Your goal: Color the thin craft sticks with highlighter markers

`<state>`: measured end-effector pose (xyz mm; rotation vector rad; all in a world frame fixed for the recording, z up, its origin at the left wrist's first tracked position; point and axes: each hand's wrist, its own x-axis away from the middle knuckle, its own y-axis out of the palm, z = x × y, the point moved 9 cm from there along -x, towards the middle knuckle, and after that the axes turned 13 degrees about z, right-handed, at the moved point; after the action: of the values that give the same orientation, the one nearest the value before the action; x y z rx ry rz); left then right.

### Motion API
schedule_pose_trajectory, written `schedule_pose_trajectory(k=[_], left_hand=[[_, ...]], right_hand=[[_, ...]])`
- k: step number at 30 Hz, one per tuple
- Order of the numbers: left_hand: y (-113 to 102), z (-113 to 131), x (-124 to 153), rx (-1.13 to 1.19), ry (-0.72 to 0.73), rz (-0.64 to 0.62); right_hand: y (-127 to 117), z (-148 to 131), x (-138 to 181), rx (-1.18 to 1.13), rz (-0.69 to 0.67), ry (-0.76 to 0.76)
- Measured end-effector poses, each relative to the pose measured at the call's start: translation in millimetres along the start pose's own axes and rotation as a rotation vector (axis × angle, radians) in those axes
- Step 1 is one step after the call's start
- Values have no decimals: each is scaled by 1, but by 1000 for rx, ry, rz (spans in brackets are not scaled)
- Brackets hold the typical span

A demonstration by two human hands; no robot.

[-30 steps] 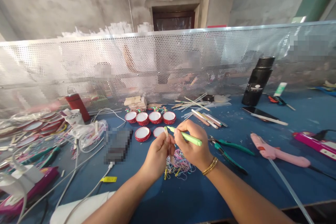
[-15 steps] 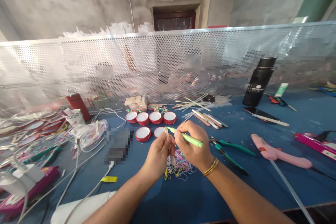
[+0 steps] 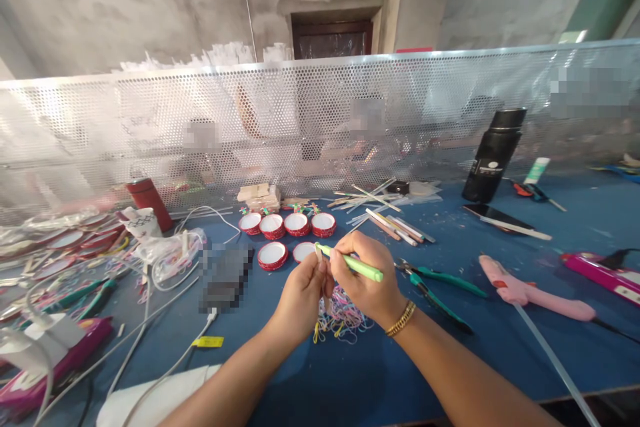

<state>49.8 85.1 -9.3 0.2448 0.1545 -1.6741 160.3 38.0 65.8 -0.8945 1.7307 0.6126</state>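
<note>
My left hand [image 3: 303, 290] is closed, pinching a thin, pale wooden craft stick [image 3: 319, 255] that stands roughly upright. In my right hand [image 3: 369, 277] is a light green marker [image 3: 361, 267], held like a pen, its tip at the upper end of the stick. Whether the tip touches the wood I cannot tell. Behind and below both hands lies a tangle of pastel cords [image 3: 349, 315], partly hidden. Just beyond my fingers are small round white discs with red rims, among them one stack [image 3: 273, 253]; another disc [image 3: 304, 251] is partly covered by my left hand.
Green-handled pliers [image 3: 435, 287] and a pink glue gun [image 3: 530, 293] lie to the right. A black bottle [image 3: 494, 157] leans near the perforated metal divider [image 3: 300, 127]. Several markers [image 3: 400, 227] lie behind my right hand. On the left are a phone [image 3: 227, 277] and cables.
The marker tip has shifted slightly at the stick's upper end, and my right hand has moved a little. My left hand keeps its pinch on the stick.
</note>
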Motion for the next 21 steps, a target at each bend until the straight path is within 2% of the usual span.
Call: schedule_pose_trajectory(k=[11, 21], left_hand=[[0, 7, 1, -32, 13, 10], [-1, 2, 0, -1, 3, 10]], right_hand=[[-1, 0, -1, 8, 0, -6], [3, 2, 1, 4, -37, -1]])
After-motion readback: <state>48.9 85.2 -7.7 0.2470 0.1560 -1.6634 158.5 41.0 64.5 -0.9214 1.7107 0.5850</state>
